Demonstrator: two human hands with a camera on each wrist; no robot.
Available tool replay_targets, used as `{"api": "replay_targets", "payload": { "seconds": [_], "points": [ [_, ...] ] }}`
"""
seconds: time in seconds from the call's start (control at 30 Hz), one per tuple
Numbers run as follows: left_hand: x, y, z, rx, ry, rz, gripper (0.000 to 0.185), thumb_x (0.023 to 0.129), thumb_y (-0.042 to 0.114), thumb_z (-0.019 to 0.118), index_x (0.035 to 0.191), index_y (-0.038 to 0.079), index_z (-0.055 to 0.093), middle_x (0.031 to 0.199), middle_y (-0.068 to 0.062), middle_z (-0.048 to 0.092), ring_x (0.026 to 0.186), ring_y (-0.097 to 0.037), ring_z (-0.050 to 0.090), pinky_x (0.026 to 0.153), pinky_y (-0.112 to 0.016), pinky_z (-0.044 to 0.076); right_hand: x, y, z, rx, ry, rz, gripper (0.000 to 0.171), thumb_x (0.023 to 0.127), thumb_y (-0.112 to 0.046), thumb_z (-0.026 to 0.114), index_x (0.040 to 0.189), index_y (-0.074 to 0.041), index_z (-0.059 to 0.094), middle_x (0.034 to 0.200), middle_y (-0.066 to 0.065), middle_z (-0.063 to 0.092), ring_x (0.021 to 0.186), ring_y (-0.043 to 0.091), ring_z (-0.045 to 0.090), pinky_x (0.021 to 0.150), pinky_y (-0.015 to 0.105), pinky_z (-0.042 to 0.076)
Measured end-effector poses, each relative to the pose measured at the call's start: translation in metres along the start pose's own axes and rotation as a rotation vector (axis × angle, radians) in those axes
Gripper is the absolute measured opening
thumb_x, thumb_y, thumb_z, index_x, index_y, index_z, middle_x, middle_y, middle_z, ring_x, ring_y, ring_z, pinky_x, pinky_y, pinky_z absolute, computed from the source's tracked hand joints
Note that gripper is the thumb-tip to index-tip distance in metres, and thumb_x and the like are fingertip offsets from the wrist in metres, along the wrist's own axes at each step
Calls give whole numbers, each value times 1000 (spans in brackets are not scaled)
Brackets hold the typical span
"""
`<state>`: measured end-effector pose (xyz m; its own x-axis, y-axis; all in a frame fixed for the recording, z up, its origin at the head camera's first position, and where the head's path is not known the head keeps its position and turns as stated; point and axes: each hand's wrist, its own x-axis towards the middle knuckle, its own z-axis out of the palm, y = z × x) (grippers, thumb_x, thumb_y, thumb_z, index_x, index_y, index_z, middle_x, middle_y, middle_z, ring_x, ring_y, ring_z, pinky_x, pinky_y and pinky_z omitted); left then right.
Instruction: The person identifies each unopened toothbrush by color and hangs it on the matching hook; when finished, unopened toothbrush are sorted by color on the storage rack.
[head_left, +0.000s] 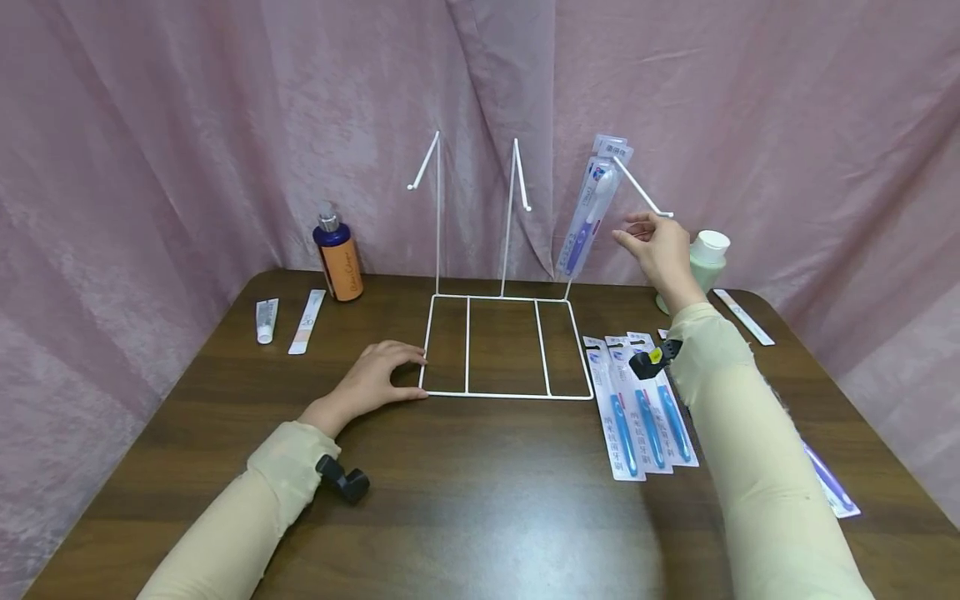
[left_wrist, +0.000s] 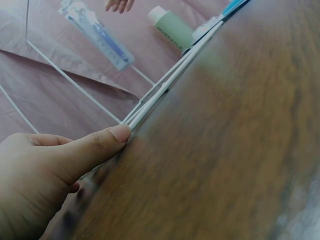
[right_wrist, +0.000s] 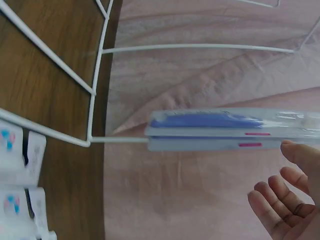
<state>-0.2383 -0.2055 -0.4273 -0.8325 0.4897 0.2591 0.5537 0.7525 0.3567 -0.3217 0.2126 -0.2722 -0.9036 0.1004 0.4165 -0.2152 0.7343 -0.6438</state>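
Observation:
A white wire display rack (head_left: 506, 396) stands on the table with three upright hooks. Two packaged purple toothbrushes (head_left: 588, 217) hang one behind the other from its right hook (head_left: 641, 187). My right hand (head_left: 660, 250) is beside the packages near the hook's tip, fingers loosely bent. In the right wrist view, the thumb (right_wrist: 300, 155) overlaps the edge of the hanging packs, and the other fingers hold nothing. My left hand (head_left: 378, 375) rests at the rack's front left corner, thumb and forefinger spread apart. Its thumb (left_wrist: 105, 145) touches the corner wire in the left wrist view.
Packaged blue toothbrushes (head_left: 618, 417) lie fanned right of the rack, and a purple one (head_left: 831, 483) lies partly under my right forearm. A green bottle (head_left: 705, 267) and a thin strip (head_left: 742, 317) are behind. An orange-labelled bottle (head_left: 341, 262), small tube (head_left: 266, 321) and sachet (head_left: 307, 321) are left.

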Motion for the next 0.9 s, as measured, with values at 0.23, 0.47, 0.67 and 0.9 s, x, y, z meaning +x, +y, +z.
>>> {"api": "replay_targets", "payload": {
  "seconds": [0.23, 0.47, 0.67, 0.9],
  "points": [
    [-4, -1, -3, 3, 10, -12, 52, 75, 43, 79, 117, 14, 67, 131, -7, 62, 125, -28, 51, 107, -53, 33, -7, -6, -28, -61, -128, -47, 41, 90, -26, 68, 120, 0, 62, 111, 26, 66, 88, 22, 65, 65, 11, 42],
    [-4, 3, -6, 1, 8, -11, 52, 75, 43, 79, 116, 14, 68, 131, -7, 62, 125, -29, 51, 107, -53, 33, -24, -1, -60, -166, -224, -118, 40, 90, -31, 67, 118, -2, 62, 110, 23, 67, 96, 31, 64, 69, 16, 42],
    [-1, 4, -3, 13, -3, -6, 52, 76, 44, 78, 117, 15, 67, 131, -7, 62, 125, -29, 51, 107, -53, 33, -47, 9, -91, -216, -309, -121, 42, 89, -30, 68, 123, -5, 60, 114, 22, 65, 100, 33, 62, 66, 10, 40],
    [5, 6, 1, 7, -13, 4, 52, 77, 45, 77, 118, 14, 67, 131, -7, 62, 125, -29, 51, 107, -52, 33, -73, 33, -120, -270, -330, -110, 46, 88, -34, 69, 124, -6, 61, 112, 22, 68, 78, -18, 49, 65, 4, 38]
  ]
}}
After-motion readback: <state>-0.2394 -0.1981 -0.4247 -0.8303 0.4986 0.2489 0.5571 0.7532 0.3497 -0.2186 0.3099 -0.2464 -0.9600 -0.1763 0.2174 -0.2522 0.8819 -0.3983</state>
